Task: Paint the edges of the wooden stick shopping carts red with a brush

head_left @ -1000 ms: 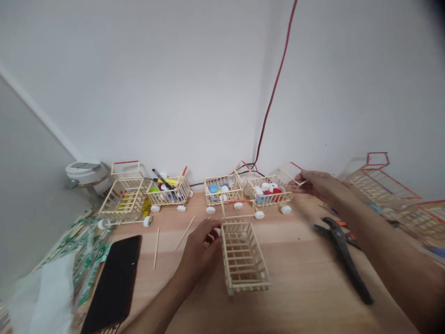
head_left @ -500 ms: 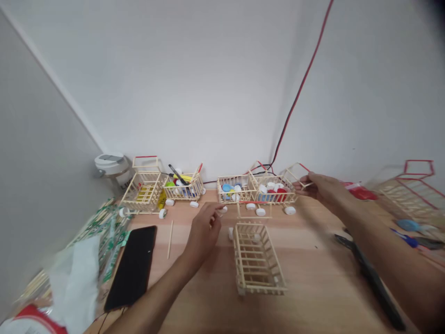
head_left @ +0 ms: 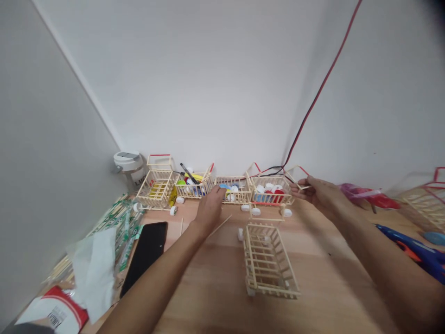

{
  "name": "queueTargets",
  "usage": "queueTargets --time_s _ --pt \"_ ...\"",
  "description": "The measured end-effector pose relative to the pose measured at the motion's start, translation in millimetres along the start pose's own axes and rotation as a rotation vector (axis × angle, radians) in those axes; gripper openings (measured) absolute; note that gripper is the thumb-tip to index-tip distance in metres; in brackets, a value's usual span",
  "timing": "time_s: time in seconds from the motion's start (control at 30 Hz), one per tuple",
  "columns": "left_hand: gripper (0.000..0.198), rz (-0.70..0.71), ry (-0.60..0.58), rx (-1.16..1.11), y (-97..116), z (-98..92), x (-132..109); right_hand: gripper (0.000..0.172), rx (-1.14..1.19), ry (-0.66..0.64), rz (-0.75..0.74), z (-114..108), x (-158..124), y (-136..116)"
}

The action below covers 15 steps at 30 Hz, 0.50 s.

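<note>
Miniature stick shopping carts stand in a row along the wall. My left hand (head_left: pixel 210 204) is at the near left end of the middle toy cart (head_left: pixel 239 197), fingers curled against it and fingertips partly hidden; the cart holds coloured bottle caps (head_left: pixel 232 193). My right hand (head_left: pixel 314 190) is closed on the handle end of the toy cart beside it (head_left: pixel 289 200), loaded with white, blue and red caps (head_left: pixel 274 194). These two carts stand end to end. In front, a larger cart (head_left: pixel 271 260) with nothing inside faces me.
To the left are a cart with yellow contents (head_left: pixel 158 190), a cart with pens (head_left: pixel 194 189), a lidded tumbler (head_left: pixel 129 169), a phone (head_left: pixel 146 255) and packaged sticks (head_left: pixel 114 222). A loose stick (head_left: pixel 221 224) lies mid-table. Rightward are a pink-red packet (head_left: pixel 371 195) and a blue tool (head_left: pixel 406 241).
The two cap-filled carts have shifted left along the wall, with my right hand at the rear one. My left hand has moved onto the middle cart's left end. The view has turned right-to-left slightly.
</note>
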<state>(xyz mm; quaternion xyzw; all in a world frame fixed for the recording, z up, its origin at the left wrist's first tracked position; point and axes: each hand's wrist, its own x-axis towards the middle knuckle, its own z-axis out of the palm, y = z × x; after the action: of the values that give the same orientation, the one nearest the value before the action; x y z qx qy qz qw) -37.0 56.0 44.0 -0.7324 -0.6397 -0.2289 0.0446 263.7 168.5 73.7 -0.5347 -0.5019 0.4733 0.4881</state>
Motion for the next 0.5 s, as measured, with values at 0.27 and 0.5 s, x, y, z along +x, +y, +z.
queueTargets --time_s 0.27,0.5 --pt "0.033 -0.031 0.032 0.008 -8 3.5 0 0.024 0.066 -0.005 0.051 16 -15 -11" --pt "0.035 -0.01 0.06 -0.032 -4 2.7 0 0.034 -0.077 -0.003 0.005 0 -13 -10"
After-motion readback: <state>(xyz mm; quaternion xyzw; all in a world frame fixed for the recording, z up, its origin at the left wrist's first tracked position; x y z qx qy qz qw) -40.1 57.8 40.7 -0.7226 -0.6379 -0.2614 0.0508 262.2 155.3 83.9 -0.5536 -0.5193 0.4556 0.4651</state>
